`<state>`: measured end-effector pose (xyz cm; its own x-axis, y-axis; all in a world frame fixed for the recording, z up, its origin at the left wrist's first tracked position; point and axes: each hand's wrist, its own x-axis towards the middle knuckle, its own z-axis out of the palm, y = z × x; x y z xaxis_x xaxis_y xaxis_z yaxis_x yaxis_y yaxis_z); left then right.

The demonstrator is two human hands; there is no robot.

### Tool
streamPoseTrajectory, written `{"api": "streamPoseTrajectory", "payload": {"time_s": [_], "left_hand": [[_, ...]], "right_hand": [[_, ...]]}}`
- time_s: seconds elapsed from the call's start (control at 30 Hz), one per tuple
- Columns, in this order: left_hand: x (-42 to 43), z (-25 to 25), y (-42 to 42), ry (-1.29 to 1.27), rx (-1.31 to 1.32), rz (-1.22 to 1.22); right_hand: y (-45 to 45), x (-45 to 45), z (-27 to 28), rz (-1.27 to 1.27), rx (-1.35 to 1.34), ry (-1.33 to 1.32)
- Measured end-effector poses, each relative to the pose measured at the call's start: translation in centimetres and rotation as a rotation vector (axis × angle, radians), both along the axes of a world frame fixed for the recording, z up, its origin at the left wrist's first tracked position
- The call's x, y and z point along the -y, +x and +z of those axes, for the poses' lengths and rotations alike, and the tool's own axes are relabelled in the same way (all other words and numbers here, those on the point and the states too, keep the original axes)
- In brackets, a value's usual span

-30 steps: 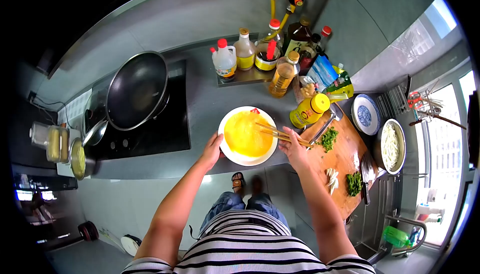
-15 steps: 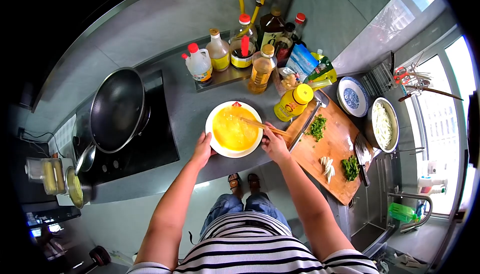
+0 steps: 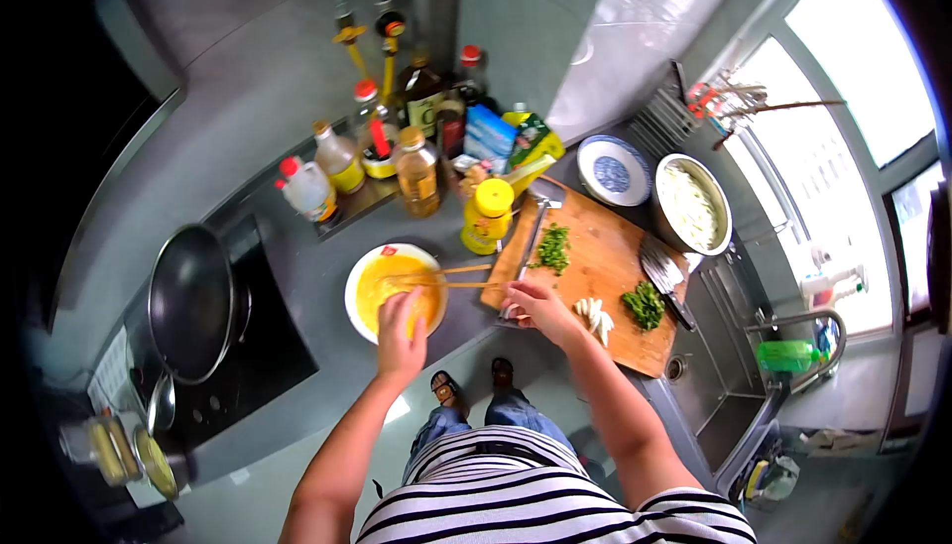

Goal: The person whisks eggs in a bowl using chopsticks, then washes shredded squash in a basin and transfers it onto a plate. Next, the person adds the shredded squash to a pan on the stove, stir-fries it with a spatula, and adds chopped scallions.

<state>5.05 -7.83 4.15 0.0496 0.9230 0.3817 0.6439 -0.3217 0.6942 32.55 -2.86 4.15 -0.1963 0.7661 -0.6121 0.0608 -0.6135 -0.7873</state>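
A white bowl (image 3: 354, 318) of beaten egg (image 3: 375, 296) stands on the counter. Two wooden chopsticks (image 3: 464, 285) lie across it, slightly spread, with their thick ends out over the right rim. Over the bowl's near side is my left hand (image 3: 402, 338), fingers stretched out near the chopsticks; whether they touch is unclear. My right hand (image 3: 538, 308) is closed at the lower end of a metal spatula (image 3: 533, 240), by the chopsticks' ends. The spatula lies along the left side of a wooden cutting board (image 3: 595, 237).
Chopped greens (image 3: 553, 248), white slices (image 3: 593, 318), leafy greens (image 3: 645, 304) and a knife (image 3: 666, 284) lie on the board. Behind are a yellow-capped container (image 3: 488, 217) and several bottles. A wok (image 3: 190, 304) sits left; a pot (image 3: 691, 205) and sink (image 3: 719, 370) are right.
My left hand has moved from the bowl's left rim to over its near side. My right hand has left the chopsticks and closed at the spatula's handle. The view has turned right.
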Motion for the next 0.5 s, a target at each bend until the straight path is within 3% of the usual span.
{"api": "streamPoseTrajectory", "payload": {"time_s": [0.1, 0.17, 0.3, 0.4, 0.5], "left_hand": [[-2.2, 1.8, 6.2, -0.015, 0.104, -0.251], [-4.2, 3.2, 10.2, -0.032, 0.142, -0.324], [-8.2, 4.3, 18.2, -0.075, 0.124, -0.46], [-11.6, 3.9, 25.1, -0.103, 0.085, -0.552], [-15.1, 3.7, 33.8, -0.101, 0.085, -0.64]], "right_hand": [[5.9, 0.1, 1.9, -0.126, 0.147, 0.112], [11.8, -0.3, -1.0, -0.16, 0.315, 0.388], [23.0, -1.1, -1.6, -0.322, 0.719, 0.669], [28.8, -2.3, 2.1, -0.271, 1.02, 0.77], [34.4, -5.4, 1.5, -0.231, 1.105, 0.619]]}}
